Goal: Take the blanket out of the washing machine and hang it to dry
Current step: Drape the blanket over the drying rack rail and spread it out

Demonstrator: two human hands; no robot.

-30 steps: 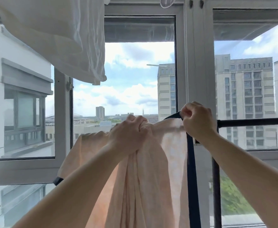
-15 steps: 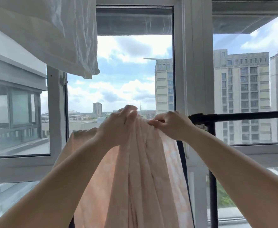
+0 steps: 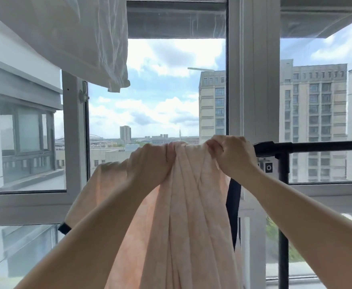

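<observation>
Over the black drying rail (image 3: 317,145), the left hand (image 3: 148,165) and right hand (image 3: 233,155) are gripping the bunched pink blanket (image 3: 191,205) side by side (likely to spread its folds for airing).

No readable text, labels, brands, numbers or signs anywhere in view.
</observation>
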